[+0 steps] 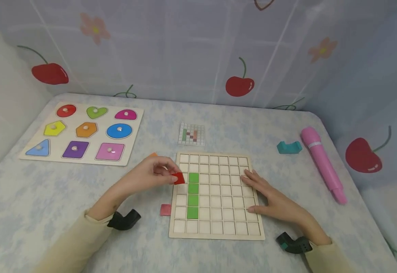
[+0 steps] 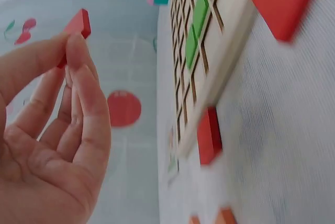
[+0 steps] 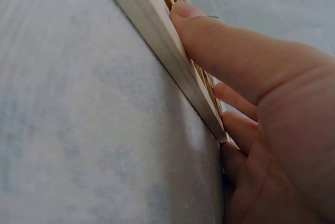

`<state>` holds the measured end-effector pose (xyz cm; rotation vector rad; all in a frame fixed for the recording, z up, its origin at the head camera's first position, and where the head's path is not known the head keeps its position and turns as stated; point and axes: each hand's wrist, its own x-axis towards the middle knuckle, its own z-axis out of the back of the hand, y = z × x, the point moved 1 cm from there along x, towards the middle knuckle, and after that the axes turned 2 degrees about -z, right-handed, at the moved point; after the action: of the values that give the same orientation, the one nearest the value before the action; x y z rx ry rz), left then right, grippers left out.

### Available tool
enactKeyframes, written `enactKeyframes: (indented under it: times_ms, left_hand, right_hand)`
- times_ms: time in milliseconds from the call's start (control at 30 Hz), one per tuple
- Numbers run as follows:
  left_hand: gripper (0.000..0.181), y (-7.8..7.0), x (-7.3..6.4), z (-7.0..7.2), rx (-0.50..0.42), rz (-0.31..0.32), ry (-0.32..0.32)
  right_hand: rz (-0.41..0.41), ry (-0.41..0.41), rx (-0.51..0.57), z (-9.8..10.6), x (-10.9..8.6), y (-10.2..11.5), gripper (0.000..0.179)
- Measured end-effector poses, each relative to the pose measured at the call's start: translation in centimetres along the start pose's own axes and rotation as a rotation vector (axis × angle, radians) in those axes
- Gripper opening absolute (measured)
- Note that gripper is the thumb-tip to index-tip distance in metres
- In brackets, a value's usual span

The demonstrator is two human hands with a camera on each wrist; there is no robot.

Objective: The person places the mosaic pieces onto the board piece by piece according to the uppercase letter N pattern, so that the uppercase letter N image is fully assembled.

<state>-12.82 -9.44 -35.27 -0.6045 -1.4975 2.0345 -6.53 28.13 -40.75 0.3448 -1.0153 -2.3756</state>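
In the head view my left hand (image 1: 147, 174) pinches a small red square tile (image 1: 179, 178) between thumb and fingers, over the left edge of a wooden grid board (image 1: 218, 237). The left wrist view shows the pinched tile (image 2: 79, 23) raised at the fingertips. A column of several green tiles (image 1: 193, 200) fills cells near the board's left side. My right hand (image 1: 275, 199) rests on the right edge of the board, thumb and fingers spread over its frame. Loose red tiles lie beside the board's left edge, one close (image 2: 285, 4) and one farther (image 2: 210, 136).
A small printed grid card (image 1: 191, 134) lies behind the board. Orange tiles (image 2: 226, 216) sit partly hidden past the left hand. A knobbed shape puzzle (image 1: 102, 132) lies back left; a teal block (image 1: 289, 147) and pink microphone-shaped toy (image 1: 322, 163) lie right.
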Motion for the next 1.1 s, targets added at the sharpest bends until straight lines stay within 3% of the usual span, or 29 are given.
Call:
enactKeyframes:
  times_ms: [133,300,500,633,767,1100]
  left_hand:
    - [0.014,-0.8,2.3,-1.3,0.006,-0.052,0.011]
    - [0.014,-1.3,4.2,-3.3,0.011,-0.068,0.053]
    - [0.011,-1.6,5.6,-8.0,0.055,-0.038,0.190]
    - [0.013,-1.3,5.9,-10.5,0.107,-0.025,0.218]
    - [0.013,-1.1,5.9,-11.4,0.165,-0.026,0.195]
    - [0.010,-1.4,5.7,-12.1,0.310,-0.031,0.176]
  right_hand:
    - [0.005,-0.007,-0.003,0.3,0.4,0.1,0.080]
    - [-0.004,-0.001,-0.012,0.6,0.6,0.0,0.080]
    - [-0.039,0.005,-0.008,0.5,0.4,0.1,0.079]
    - [-0.035,0.006,-0.003,0.2,0.3,0.2,0.078]
    - [-0.038,0.003,0.006,0.1,0.2,0.1,0.078]
    - [-0.027,0.003,0.009,0.0,0.1,-0.1,0.079]
